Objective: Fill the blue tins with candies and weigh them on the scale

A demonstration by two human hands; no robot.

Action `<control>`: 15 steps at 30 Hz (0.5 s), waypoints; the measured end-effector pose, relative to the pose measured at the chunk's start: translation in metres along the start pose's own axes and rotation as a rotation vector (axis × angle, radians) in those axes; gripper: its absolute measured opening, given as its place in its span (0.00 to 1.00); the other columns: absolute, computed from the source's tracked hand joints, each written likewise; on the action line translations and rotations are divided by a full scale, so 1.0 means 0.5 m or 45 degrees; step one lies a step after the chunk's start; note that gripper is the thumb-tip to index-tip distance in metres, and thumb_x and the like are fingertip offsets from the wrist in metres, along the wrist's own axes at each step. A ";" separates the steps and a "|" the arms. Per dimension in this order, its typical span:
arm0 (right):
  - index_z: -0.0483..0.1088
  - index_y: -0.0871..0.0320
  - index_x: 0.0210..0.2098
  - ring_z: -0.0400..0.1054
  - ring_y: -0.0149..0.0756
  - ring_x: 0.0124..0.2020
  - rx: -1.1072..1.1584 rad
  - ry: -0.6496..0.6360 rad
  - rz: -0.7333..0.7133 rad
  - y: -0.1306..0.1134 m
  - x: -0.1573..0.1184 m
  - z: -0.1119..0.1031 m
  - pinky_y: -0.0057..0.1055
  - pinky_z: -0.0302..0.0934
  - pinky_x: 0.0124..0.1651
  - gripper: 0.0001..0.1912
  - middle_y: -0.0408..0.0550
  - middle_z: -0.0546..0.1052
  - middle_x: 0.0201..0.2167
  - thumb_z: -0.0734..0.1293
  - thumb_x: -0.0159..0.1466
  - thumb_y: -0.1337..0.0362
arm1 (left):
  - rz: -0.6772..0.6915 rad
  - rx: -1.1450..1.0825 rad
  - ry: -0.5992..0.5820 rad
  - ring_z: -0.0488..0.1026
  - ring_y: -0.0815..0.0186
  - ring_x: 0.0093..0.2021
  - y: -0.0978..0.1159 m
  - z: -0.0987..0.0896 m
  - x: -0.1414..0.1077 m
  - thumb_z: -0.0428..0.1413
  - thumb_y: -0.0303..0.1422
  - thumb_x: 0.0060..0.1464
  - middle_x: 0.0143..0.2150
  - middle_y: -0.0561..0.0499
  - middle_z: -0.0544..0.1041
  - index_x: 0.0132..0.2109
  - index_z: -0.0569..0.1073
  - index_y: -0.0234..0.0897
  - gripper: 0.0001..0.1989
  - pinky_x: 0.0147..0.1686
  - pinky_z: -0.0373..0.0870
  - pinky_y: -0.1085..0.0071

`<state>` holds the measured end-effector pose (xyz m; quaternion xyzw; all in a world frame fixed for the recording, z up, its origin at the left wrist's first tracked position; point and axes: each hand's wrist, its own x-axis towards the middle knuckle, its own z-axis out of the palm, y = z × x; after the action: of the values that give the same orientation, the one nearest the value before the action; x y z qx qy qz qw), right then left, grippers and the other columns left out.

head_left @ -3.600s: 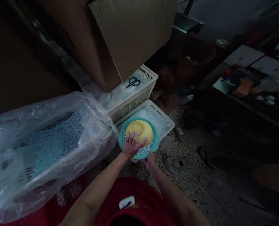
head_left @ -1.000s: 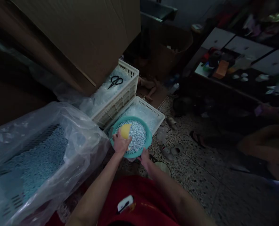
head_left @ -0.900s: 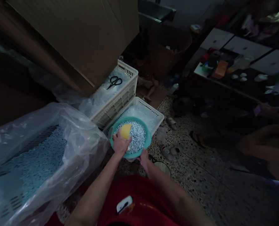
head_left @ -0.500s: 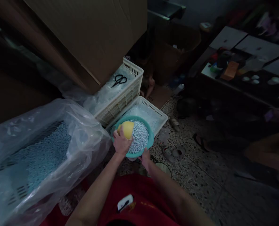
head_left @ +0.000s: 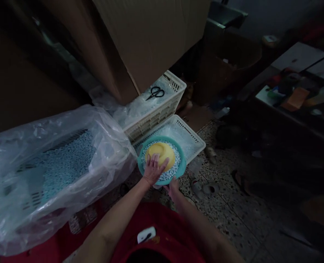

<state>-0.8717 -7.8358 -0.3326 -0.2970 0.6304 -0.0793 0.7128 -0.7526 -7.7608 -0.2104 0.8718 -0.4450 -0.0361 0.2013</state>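
Observation:
A teal basin (head_left: 182, 166) full of small pale-blue beads (head_left: 174, 172) is in front of me. My right hand (head_left: 173, 185) grips its near right rim, thumb on the edge and fingers underneath. On the beads rests a rounded yellow bowl (head_left: 169, 155), seemingly with its base up. My left hand (head_left: 153, 170) holds this bowl from the near side, fingers and thumb across its surface. Whatever lies under the bowl is hidden. Behind the basin, a shallow white crate (head_left: 199, 140) has a plastic liner with some beads.
Left, a plastic-lined crate (head_left: 110, 128) holds many blue beads (head_left: 69, 160). Black scissors (head_left: 156, 92) lie on plastic in a taller white crate (head_left: 153, 122). A large cardboard box (head_left: 156, 40) overhangs it. Shoes (head_left: 205, 188) lie on the speckled floor. A cluttered table (head_left: 296, 98) stands right.
My left hand has turned the yellow bowl over and shifted it to the middle of the basin, over the beads. My right hand keeps hold of the rim. The view has swung left.

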 end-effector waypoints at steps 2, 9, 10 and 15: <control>0.60 0.47 0.56 0.72 0.39 0.40 -0.013 0.007 0.014 -0.002 -0.007 0.000 0.38 0.71 0.35 0.19 0.47 0.73 0.46 0.54 0.68 0.52 | 0.035 -0.038 -0.105 0.56 0.52 0.66 -0.007 -0.005 0.000 0.52 0.27 0.58 0.59 0.43 0.68 0.56 0.71 0.55 0.22 0.63 0.44 0.42; 0.61 0.48 0.55 0.71 0.37 0.41 -0.066 -0.028 0.017 -0.015 -0.030 -0.003 0.34 0.71 0.34 0.18 0.46 0.73 0.47 0.54 0.68 0.54 | -0.118 -0.133 -0.146 0.52 0.55 0.68 0.006 -0.110 -0.029 0.49 0.37 0.60 0.57 0.44 0.69 0.48 0.74 0.46 0.13 0.66 0.39 0.45; 0.61 0.48 0.56 0.71 0.37 0.42 -0.081 -0.027 0.019 -0.016 -0.032 -0.005 0.34 0.71 0.35 0.19 0.46 0.72 0.48 0.54 0.68 0.54 | -0.234 -0.096 -0.027 0.51 0.53 0.68 0.005 -0.143 -0.044 0.52 0.40 0.58 0.58 0.42 0.68 0.49 0.73 0.44 0.14 0.65 0.41 0.45; 0.59 0.57 0.59 0.70 0.38 0.44 -0.162 0.026 0.045 -0.018 -0.037 -0.007 0.40 0.69 0.43 0.23 0.53 0.69 0.52 0.59 0.68 0.53 | -0.929 0.189 0.832 0.44 0.48 0.68 -0.039 -0.376 -0.170 0.65 0.49 0.37 0.66 0.41 0.54 0.62 0.54 0.39 0.49 0.65 0.46 0.48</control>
<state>-0.8764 -7.8351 -0.3124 -0.3295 0.6467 -0.0295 0.6872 -0.7433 -7.6234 -0.0554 0.9486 -0.0258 0.2028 0.2418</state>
